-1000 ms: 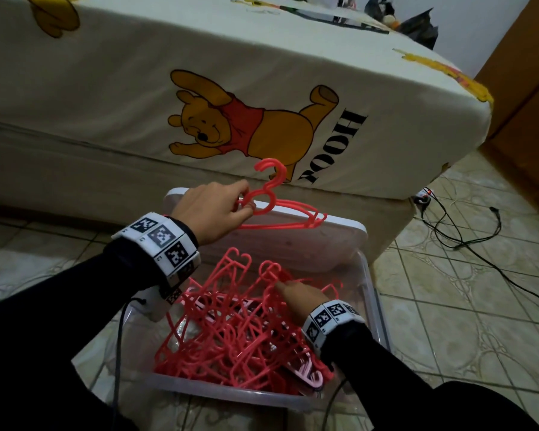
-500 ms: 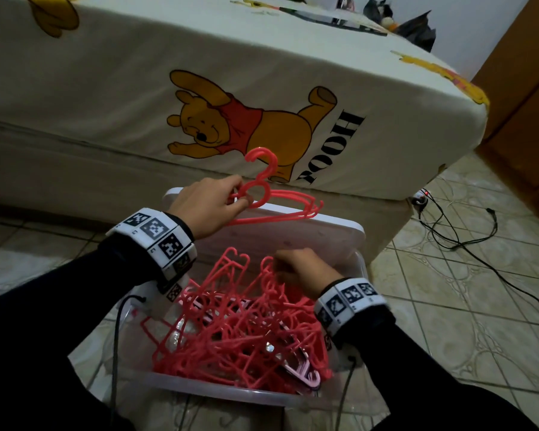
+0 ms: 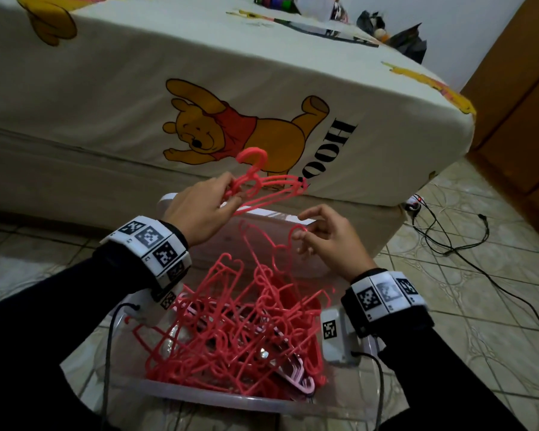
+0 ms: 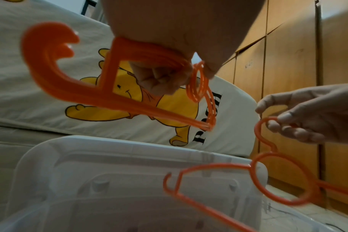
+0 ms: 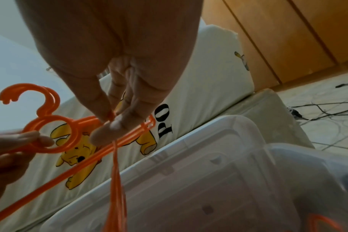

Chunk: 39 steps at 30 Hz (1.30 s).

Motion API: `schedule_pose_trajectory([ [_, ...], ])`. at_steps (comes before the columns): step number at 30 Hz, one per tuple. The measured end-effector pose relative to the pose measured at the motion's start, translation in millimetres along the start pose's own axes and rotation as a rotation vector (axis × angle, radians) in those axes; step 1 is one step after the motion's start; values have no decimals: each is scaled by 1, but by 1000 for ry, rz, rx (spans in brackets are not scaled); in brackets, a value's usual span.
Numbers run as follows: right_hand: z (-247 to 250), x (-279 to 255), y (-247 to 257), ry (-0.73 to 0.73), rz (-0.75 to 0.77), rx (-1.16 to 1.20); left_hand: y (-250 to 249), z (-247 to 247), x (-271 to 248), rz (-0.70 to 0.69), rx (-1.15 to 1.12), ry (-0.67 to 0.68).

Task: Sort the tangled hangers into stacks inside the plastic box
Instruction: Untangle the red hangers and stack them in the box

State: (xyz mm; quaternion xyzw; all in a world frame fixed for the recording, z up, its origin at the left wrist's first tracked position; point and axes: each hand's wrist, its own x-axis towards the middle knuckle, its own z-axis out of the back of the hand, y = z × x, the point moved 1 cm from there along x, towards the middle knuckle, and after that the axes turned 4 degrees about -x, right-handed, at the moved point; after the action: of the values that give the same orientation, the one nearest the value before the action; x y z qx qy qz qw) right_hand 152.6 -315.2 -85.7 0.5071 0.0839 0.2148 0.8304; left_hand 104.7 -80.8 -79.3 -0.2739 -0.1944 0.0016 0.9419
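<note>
While most of the thin pink-red plastic hangers (image 3: 231, 331) lie knotted in a heap inside the clear plastic storage box (image 3: 218, 402) on the tiled floor, only a small share of the job looks done. The person's left hand (image 3: 196, 209) is raised above the far end of the box, its fingers curled tight around a slim bundle of matching hangers (image 3: 265, 185) lined up hook to hook; the left wrist view shows several of them pressed flat together under the knuckles. That bundle seems to be the only stack made so far, and it is in the air, not yet set down in the box.

The right hand (image 3: 327, 241) hovers just beside it, a little lower, thumb and fingertips pinching the hook of one single hanger (image 3: 280, 247) that hangs down from them. Its lower end reaches toward the heap; I cannot tell whether it has come fully free.

My guess is that this hanger is meant to join the bundle next. A few paler pink hangers (image 3: 299, 377) show at the near corner, so more than one stack may be needed. The white box lid (image 3: 262, 225) leans behind the box against the bed with the cartoon bear sheet (image 3: 137, 88).
</note>
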Motion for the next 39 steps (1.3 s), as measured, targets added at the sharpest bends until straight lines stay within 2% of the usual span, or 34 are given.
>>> schedule_pose_trajectory([
  [3, -5, -4, 4, 49, -30, 185, -1, 3, 2, 34, -69, -71],
  [6, -7, -7, 11, 104, -73, 426, 1, 4, 3, 66, -85, -72],
  [9, -10, -8, 16, 170, -56, 483, 3, 3, 4, 65, -70, -45],
  [15, -24, -15, 14, 198, -23, 187, 2, 0, 2, 26, -69, 25],
  [17, -24, -16, 15, 169, 32, 58, 2, -1, 1, 4, -49, 77],
  [23, -14, -11, 18, -77, 248, -203, -2, -7, -4, -56, -154, 330],
  [28, -12, -12, 23, -188, 330, -202, -2, -16, -9, -148, -4, 444],
  [31, -13, -13, 25, -197, 359, -192, -2, -21, -11, -210, 103, 443],
  [34, -12, -12, 24, -187, 359, -157, -3, -19, -10, -233, 187, 382],
  [37, -8, -9, 12, -181, 284, -153, -1, -14, -7, -228, 244, 289],
  [39, -7, -4, -2, -143, 229, -286, 2, -11, -5, -199, 265, 230],
])
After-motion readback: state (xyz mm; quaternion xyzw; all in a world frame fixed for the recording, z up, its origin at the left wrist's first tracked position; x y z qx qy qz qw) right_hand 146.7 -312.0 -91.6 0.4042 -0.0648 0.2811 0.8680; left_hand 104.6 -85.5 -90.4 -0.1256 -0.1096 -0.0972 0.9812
